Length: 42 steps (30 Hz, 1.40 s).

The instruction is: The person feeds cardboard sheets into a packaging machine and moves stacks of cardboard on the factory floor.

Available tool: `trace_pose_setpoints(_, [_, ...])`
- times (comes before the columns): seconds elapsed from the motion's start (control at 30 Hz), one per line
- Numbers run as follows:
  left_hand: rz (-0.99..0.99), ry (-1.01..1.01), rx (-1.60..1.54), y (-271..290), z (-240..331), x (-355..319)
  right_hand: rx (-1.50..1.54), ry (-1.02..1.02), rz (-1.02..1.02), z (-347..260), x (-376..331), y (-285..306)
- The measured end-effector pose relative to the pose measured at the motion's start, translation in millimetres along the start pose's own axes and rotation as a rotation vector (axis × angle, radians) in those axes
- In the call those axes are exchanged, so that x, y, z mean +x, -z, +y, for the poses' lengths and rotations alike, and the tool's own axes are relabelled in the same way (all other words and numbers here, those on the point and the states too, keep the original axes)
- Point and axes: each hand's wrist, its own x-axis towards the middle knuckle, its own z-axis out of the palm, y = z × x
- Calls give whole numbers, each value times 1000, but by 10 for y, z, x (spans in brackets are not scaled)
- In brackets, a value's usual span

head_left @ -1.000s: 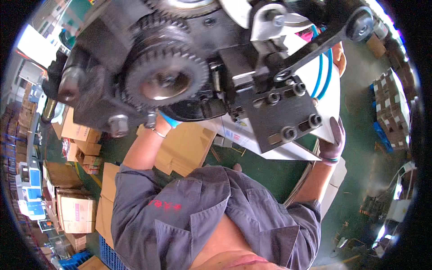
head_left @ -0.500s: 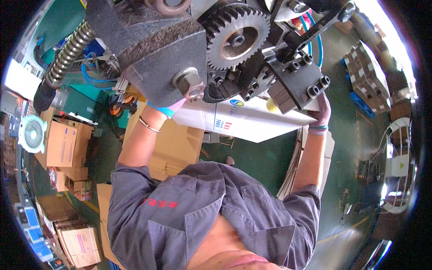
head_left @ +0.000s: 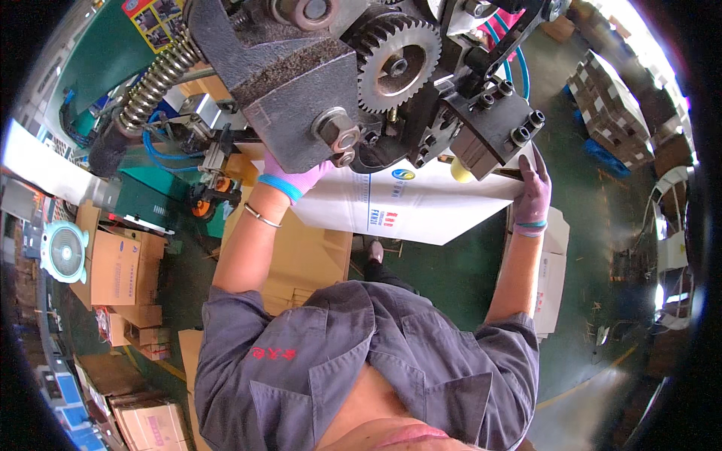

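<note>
A white printed cardboard sheet (head_left: 406, 207) lies under the head of a dark metal machine (head_left: 301, 105), which has a toothed gear wheel (head_left: 396, 68). My left hand (head_left: 297, 180), in a pink glove with a blue cuff, rests at the sheet's left part; the machine block hides its fingers. At the sheet's right edge is my right hand (head_left: 534, 194), also gloved, with fingers stretched upward and apart beside the black bolted block (head_left: 489, 124). A small yellowish roller (head_left: 461, 171) shows beneath that block, close to the sheet.
A coil spring (head_left: 162, 79) and blue air hoses (head_left: 162, 154) are at the left of the machine. Brown cardboard (head_left: 301, 252) lies below my left arm, folded white cartons (head_left: 553, 270) beyond my right. Further off stand a fan (head_left: 64, 252), boxes (head_left: 120, 263) and a loaded pallet (head_left: 613, 105).
The whole view has shifted a little. The fingers of my right hand now stretch upward and apart at the sheet's edge. My left hand stays at the sheet, by the machine block.
</note>
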Motion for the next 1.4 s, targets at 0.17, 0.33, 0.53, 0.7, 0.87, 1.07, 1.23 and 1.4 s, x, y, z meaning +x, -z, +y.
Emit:
trace_pose_setpoints(0.17, [-134,144,-157,162,86,53,82,15,-15,53,-7,10])
trace_pose_setpoints(0.33, [-152,91,-32,234,113,83,53,4,-8,-9,-21,-16])
trace_pose_setpoints(0.53, [416,-91,-89,-111,567,-422,-30,166,238,241,178,695])
trace_pose_setpoints(0.7, [179,394,-455,-788,668,-1386,103,-24,298,333,-206,1638])
trace_pose_setpoints(0.87, [-216,905,-1205,-1614,-271,-1774,-32,-394,32,1201,-743,1313])
trace_pose_setpoints(1.07, [-159,970,-685,-2172,956,-1648,-477,-72,-73,248,-724,1724])
trace_pose_setpoints(1.23, [-222,783,-1079,-1759,3136,-964,160,-118,489,-369,-781,3537])
trace_pose_setpoints(1.4, [-676,184,-1133,-2014,4821,-408,-1391,-176,568,-1043,-553,5343])
